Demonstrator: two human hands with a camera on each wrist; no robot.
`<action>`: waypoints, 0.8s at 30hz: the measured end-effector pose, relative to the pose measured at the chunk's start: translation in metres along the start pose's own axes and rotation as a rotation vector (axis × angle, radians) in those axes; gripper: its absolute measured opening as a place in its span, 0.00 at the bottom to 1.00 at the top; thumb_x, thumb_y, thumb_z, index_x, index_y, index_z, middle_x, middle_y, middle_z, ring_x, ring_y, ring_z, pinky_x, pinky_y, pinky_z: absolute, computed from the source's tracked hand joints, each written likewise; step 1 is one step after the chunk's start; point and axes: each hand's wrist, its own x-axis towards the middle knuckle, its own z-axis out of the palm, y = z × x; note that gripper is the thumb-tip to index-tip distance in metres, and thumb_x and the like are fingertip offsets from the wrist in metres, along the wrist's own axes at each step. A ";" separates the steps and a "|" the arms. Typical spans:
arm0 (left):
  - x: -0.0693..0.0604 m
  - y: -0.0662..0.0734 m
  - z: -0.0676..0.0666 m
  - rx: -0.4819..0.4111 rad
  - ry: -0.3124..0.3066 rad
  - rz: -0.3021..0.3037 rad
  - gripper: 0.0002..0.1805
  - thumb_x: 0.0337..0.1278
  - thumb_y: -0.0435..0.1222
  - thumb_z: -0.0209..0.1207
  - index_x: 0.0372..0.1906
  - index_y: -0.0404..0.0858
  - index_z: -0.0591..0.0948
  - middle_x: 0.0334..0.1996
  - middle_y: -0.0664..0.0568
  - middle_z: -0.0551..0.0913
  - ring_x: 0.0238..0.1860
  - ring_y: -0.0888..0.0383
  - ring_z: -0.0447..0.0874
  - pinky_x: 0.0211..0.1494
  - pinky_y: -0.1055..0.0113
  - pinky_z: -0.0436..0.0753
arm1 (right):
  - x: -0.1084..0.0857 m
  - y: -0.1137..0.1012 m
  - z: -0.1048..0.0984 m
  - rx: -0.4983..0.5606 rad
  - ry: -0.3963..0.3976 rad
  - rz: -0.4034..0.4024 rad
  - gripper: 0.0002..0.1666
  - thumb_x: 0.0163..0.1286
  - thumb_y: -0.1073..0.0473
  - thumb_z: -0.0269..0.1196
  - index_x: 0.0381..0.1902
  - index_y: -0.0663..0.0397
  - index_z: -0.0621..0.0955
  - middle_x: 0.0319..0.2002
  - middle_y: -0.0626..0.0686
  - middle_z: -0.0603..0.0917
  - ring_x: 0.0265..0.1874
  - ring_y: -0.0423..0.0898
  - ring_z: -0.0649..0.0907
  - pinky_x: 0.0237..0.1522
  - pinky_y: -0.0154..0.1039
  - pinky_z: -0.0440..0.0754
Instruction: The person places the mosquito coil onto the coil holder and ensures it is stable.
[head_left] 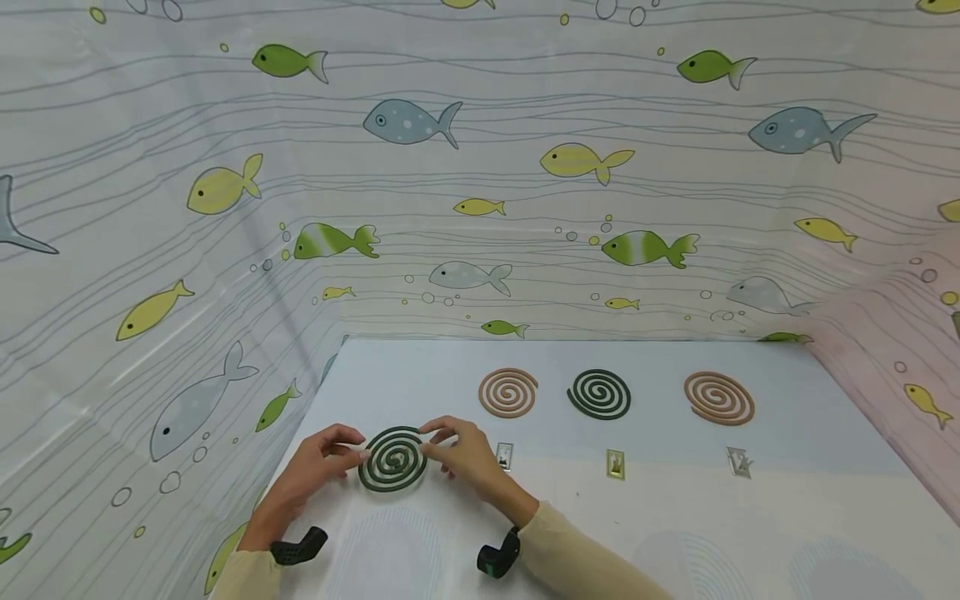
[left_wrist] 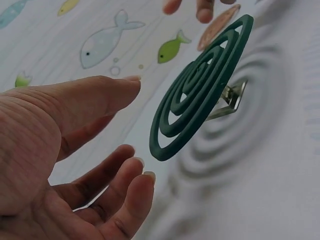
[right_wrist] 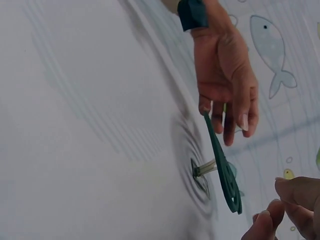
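Observation:
A dark green mosquito coil (head_left: 395, 460) rests raised above the white table on a small metal stand (left_wrist: 233, 104). In the right wrist view, the coil (right_wrist: 222, 165) sits tilted on top of the stand, clear of the tabletop. To its left is my left hand (head_left: 315, 467), fingers relaxed; the left wrist view shows a gap between thumb, fingertips and the coil's rim. My right hand (head_left: 468, 454) hovers at the coil's right side with bent, loose fingers. A gap separates them from the coil in the right wrist view, and nothing is held.
Along the back of the white table (head_left: 420, 375) lie a brown coil (head_left: 508, 392), a green coil (head_left: 599, 394) and another brown coil (head_left: 718, 397). Before them are small metal stands, one silver (head_left: 504, 456), one gold (head_left: 615, 464), one silver with its prong raised (head_left: 739, 462). Fish-printed sheeting surrounds the table.

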 end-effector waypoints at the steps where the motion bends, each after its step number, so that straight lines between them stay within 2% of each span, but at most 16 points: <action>1: 0.000 0.001 0.001 0.009 0.004 0.007 0.23 0.58 0.40 0.74 0.54 0.33 0.80 0.50 0.42 0.83 0.45 0.52 0.82 0.39 0.59 0.84 | 0.000 0.000 -0.002 0.001 -0.003 -0.006 0.16 0.68 0.59 0.72 0.53 0.49 0.87 0.41 0.51 0.84 0.19 0.41 0.79 0.21 0.36 0.79; 6: 0.001 0.009 0.003 0.051 0.022 0.042 0.21 0.60 0.41 0.73 0.53 0.34 0.81 0.49 0.43 0.82 0.48 0.51 0.80 0.40 0.60 0.84 | -0.001 -0.001 -0.009 0.023 -0.013 -0.042 0.16 0.69 0.60 0.71 0.53 0.53 0.86 0.36 0.49 0.84 0.18 0.41 0.77 0.20 0.34 0.78; 9: 0.002 0.014 0.004 0.067 0.028 0.051 0.20 0.62 0.41 0.71 0.52 0.35 0.81 0.48 0.44 0.83 0.48 0.50 0.80 0.40 0.61 0.84 | -0.001 -0.002 -0.014 0.026 -0.014 -0.055 0.15 0.69 0.59 0.71 0.53 0.51 0.87 0.35 0.49 0.84 0.18 0.41 0.77 0.20 0.34 0.79; 16: 0.005 0.024 0.004 0.112 0.020 0.115 0.19 0.63 0.43 0.71 0.52 0.36 0.82 0.47 0.46 0.84 0.47 0.51 0.79 0.43 0.63 0.82 | -0.003 -0.005 -0.025 0.023 0.002 -0.036 0.11 0.70 0.55 0.71 0.49 0.40 0.87 0.36 0.49 0.85 0.20 0.42 0.77 0.23 0.36 0.79; 21: 0.007 0.030 0.006 0.102 0.027 0.169 0.16 0.64 0.44 0.70 0.50 0.39 0.83 0.47 0.48 0.84 0.47 0.54 0.80 0.45 0.66 0.81 | -0.006 -0.008 -0.033 -0.004 0.007 -0.066 0.10 0.70 0.55 0.71 0.49 0.40 0.87 0.36 0.49 0.85 0.19 0.44 0.77 0.22 0.37 0.79; 24: 0.009 0.033 0.009 0.090 0.007 0.195 0.16 0.66 0.43 0.69 0.51 0.39 0.82 0.48 0.48 0.84 0.46 0.54 0.80 0.44 0.64 0.81 | -0.009 -0.010 -0.038 -0.016 0.018 -0.080 0.10 0.70 0.55 0.70 0.49 0.39 0.87 0.36 0.49 0.85 0.20 0.46 0.78 0.22 0.38 0.80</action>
